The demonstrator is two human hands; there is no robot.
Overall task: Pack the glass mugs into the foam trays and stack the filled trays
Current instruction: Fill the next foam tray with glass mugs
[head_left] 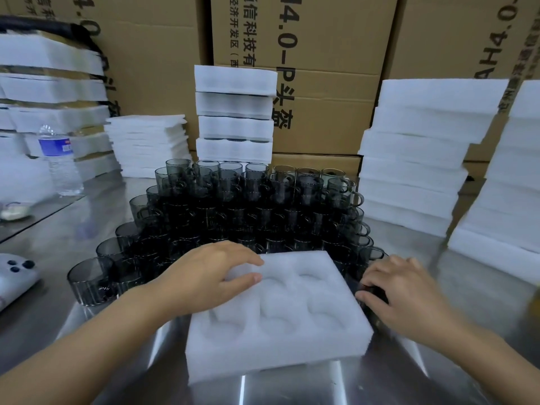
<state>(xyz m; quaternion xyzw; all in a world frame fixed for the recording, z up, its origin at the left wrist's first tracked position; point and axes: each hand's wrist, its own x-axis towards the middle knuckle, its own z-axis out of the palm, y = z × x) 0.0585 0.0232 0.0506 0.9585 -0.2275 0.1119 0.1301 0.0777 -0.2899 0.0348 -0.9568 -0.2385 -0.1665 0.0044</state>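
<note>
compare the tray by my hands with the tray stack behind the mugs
The front tray lies alone with empty pockets; the tray stack is four high, mugs showing between layers. The left hand rests on the front tray; the tray stack is untouched. Both are white foam.

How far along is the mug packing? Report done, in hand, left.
Done: four filled trays stacked behind the loose mugs, dark glass showing between layers. In hand: the left hand rests on an empty foam tray, while the right hand grips one mug beside it. Left: dozens of those mugs on the steel table, and foam stacks at right unused.
</note>
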